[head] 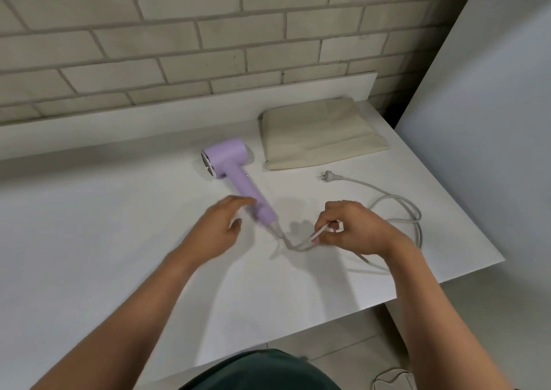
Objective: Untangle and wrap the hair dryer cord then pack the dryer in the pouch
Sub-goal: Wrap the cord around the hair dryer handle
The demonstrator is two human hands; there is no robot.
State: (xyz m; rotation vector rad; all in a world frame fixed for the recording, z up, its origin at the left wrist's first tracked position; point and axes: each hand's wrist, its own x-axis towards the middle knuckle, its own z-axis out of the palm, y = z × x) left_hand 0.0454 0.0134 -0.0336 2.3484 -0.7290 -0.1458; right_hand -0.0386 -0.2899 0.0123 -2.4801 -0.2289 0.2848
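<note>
A lilac hair dryer [229, 163] lies on the white table [89, 240], its nozzle end pointing left and its handle running down toward me. My left hand [220, 231] hovers open beside the handle's lower end, fingers apart, holding nothing. My right hand [354, 228] pinches the white cord [399, 207] close to where it leaves the handle. The rest of the cord loops loosely to the right and ends in a plug [325, 176]. A flat beige pouch [322, 134] lies behind the plug, near the wall.
A pale brick wall [208, 31] backs the table, with a raised white ledge [179, 115] along it. The table's right edge runs diagonally beside a white panel [492, 121]. Tiled floor and a pale object [390, 379] show below.
</note>
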